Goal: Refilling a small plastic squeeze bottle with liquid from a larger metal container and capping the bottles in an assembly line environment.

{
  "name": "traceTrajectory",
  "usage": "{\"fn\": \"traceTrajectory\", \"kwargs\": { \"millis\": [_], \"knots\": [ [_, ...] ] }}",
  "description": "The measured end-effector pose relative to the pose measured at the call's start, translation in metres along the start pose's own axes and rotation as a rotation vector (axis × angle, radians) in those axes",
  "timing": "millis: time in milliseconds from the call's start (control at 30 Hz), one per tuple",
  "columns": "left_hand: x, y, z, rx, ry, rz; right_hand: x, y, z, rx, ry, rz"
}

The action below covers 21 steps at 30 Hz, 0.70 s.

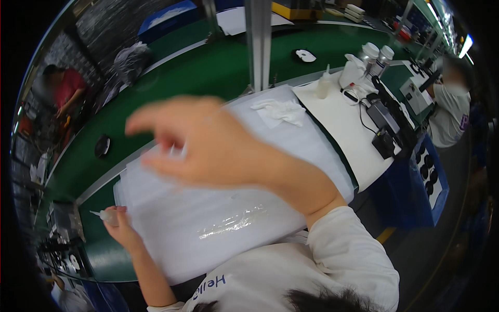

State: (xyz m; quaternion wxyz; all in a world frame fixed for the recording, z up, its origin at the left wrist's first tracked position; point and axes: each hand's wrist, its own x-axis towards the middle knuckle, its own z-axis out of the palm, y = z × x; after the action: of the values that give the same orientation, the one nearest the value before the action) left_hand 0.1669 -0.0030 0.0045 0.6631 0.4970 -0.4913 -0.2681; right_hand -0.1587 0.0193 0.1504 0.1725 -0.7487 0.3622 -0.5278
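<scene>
My left hand is closed around a small translucent squeeze bottle, its thin nozzle pointing left, beside the left end of the white foam sheets. Raised over those sheets, my right hand is blurred by motion; its thumb and forefinger are apart with nothing visible between them. A strip of clear tape lies on the near part of the foam. Toward its far right edge rests a crumpled white cloth.
Beyond the bench runs a green conveyor belt carrying dark rounded parts. A metal post rises at its near edge. Another nozzle bottle and silver cans stand at right, above a blue crate. Other people work on both sides.
</scene>
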Motion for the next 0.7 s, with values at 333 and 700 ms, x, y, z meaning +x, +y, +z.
{"fn": "traceTrajectory", "kwargs": {
  "millis": [333,700],
  "knots": [
    [0.104,-0.103,-0.106,0.253,0.151,-0.035,-0.034,0.084,-0.222,-0.783,0.631,0.396],
    [0.075,-0.042,-0.096,0.852,0.646,0.386,-0.138,0.18,-0.451,-1.062,0.824,1.027]
  ]
}}
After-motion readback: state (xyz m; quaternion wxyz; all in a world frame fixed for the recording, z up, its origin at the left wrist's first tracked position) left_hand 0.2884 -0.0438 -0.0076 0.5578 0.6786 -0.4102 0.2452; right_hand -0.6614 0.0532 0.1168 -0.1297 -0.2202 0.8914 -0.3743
